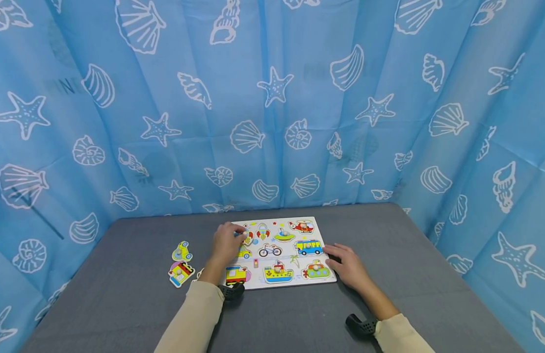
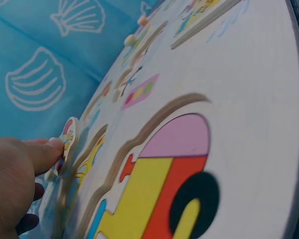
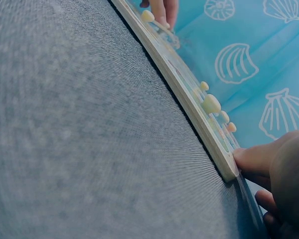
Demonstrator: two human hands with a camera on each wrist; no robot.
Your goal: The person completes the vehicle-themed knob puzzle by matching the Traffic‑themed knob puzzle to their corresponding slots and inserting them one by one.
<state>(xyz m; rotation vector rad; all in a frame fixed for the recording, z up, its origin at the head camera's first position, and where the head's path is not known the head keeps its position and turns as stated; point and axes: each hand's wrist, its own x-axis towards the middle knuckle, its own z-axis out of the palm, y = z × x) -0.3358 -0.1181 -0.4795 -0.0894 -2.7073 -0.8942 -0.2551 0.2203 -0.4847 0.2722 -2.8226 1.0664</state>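
My left hand [image 1: 224, 243] pinches a rocket puzzle piece [image 2: 68, 140] by its edge between thumb and finger, tilted over the upper left of the wooden puzzle board [image 1: 291, 287]. Near it on the board is a printed rocket [image 1: 263, 232]. The train recess [image 2: 164, 174] shows its printed picture, as does the car recess [image 1: 244, 252]. At the board's right edge lies my right hand [image 1: 349, 264], its fingertips touching the rim beside the blue bus piece [image 1: 308, 247]. The right wrist view shows its thumb against the board's corner.
Left of the board lie a loose yellow car piece [image 1: 182, 251] and a train piece [image 1: 181, 273]; another piece is mostly hidden by the left wrist. Knobbed helicopter [image 1: 302, 226], boat [image 1: 278, 272] and submarine [image 1: 316, 269] pieces sit on the board. A blue curtain [image 1: 272, 147] hangs behind the grey table [image 1: 290, 323].
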